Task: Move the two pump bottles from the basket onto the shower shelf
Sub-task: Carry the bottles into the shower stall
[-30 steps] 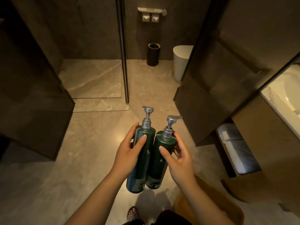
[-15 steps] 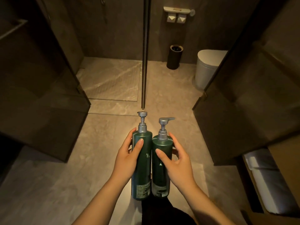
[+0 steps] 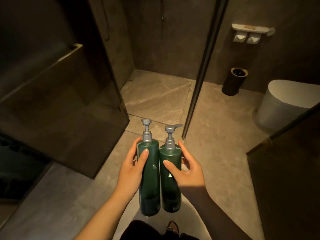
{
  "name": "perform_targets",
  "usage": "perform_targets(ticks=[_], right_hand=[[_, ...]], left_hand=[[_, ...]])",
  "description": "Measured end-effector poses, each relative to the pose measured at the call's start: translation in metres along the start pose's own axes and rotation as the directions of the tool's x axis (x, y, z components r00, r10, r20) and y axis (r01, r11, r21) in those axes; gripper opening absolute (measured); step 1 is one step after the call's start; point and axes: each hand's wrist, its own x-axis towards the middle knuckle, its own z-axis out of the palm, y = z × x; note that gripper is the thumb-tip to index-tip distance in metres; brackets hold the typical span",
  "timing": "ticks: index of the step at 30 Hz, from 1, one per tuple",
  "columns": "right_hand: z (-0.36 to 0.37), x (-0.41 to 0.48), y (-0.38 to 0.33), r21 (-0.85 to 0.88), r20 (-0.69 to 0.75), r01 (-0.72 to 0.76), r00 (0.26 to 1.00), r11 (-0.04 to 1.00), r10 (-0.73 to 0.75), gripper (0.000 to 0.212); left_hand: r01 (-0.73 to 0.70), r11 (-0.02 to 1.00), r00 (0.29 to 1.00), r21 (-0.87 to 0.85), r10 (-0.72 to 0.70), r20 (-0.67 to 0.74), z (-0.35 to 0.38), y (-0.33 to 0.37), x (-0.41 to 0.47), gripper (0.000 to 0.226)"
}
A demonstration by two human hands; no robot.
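Ahead, shower glass edge; bin, toilet right. Left hand grips left bottle; right hand grips right bottle; stone floor.

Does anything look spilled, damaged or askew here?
Nothing stands out. The left hand and right hand hold the two pump bottles upright, side by side; their nozzles point different ways.

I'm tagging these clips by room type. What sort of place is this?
A bathroom, probably a hotel's: a white toilet, a wall-mounted toilet paper holder, and a glass-partitioned shower stall ahead.
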Motion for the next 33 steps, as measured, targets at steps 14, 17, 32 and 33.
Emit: perform_targets(ticks=[14,17,32,33], right_hand=[[0.1,0.199,-0.021,-0.142,0.099,-0.021,0.994,0.99,0.035,0.061],[0.117,0.246,-0.038,-0.136,0.088,-0.006,0.996,0.991,0.018,0.063],[0.13,0.424,-0.06,-0.13,-0.054,-0.041,0.998,0.991,0.034,0.063],[0.128,0.439,-0.06,-0.113,-0.06,-0.049,0.997,0.992,0.042,0.063]], left_hand=[[0.005,0.999,0.998,0.05,-0.002,-0.061,-0.082,0.008,0.197,0.06],[0.0,0.998,1.0,0.058,0.0,-0.009,-0.094,0.023,0.246,0.062],[0.056,0.998,0.997,0.009,-0.057,0.061,-0.069,0.052,0.443,0.072],[0.058,0.998,0.996,0.013,-0.059,0.068,-0.064,0.053,0.456,0.073]])
